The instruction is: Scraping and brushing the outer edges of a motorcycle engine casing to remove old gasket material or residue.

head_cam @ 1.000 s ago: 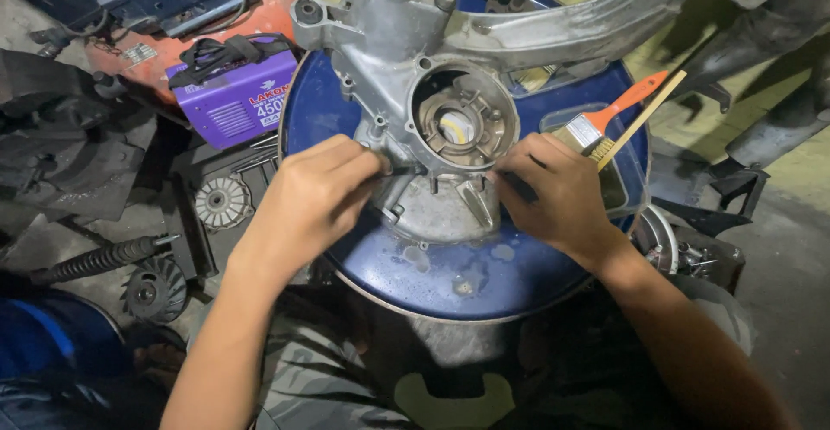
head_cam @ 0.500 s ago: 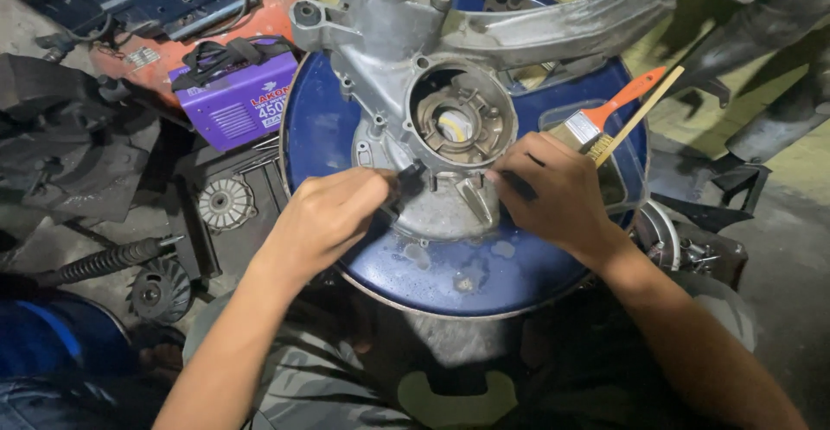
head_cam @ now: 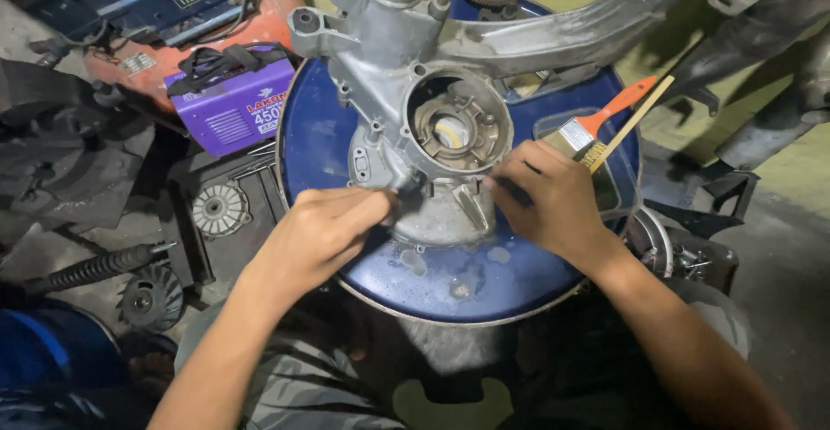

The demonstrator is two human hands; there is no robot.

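Note:
A grey cast engine casing (head_cam: 389,67) with a round open bore (head_cam: 456,129) lies on the blue drum top (head_cam: 316,140). My left hand (head_cam: 316,235) has its fingers pinched together at the casing's lower left edge, with a small dark piece at the fingertips that is too small to identify. My right hand (head_cam: 549,197) rests on the casing's lower right edge, fingertips pressed against the metal beside the bore. An orange-handled paintbrush (head_cam: 596,132) lies just behind my right hand, next to a thin wooden stick (head_cam: 635,119).
A purple box-shaped machine (head_cam: 233,106) and a red-and-blue compressor (head_cam: 173,6) stand at the left. Finned flywheels (head_cam: 219,210) and a coil spring (head_cam: 95,267) lie on the floor. Dark metal frame parts (head_cam: 700,201) sit at the right.
My left hand has slid slightly down along the casing's lower left edge, fingers staying pinched. My right hand has kept its place on the right edge.

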